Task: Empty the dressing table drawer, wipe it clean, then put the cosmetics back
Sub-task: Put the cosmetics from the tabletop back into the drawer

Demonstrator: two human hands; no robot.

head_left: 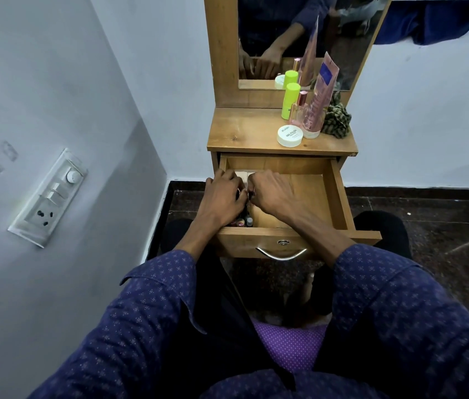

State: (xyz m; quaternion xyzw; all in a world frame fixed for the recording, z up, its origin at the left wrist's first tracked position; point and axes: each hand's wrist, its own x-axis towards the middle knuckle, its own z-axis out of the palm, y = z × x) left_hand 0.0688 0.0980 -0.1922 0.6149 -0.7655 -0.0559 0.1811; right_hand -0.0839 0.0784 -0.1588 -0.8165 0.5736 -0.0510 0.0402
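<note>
drawer (pixel 339 194) open | left hand (pixel 221 197), right hand (pixel 270 194) inside | small bottles (pixel 244 221) below | grip probably curled, unclear

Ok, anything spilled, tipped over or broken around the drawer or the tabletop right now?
Nothing stands out. The open wooden drawer sits straight, no spill shows on its bare floor, and both hands are on small bottles at its left side. On the wooden tabletop, the lime-green bottle, pink tube and white jar stand upright.
</note>
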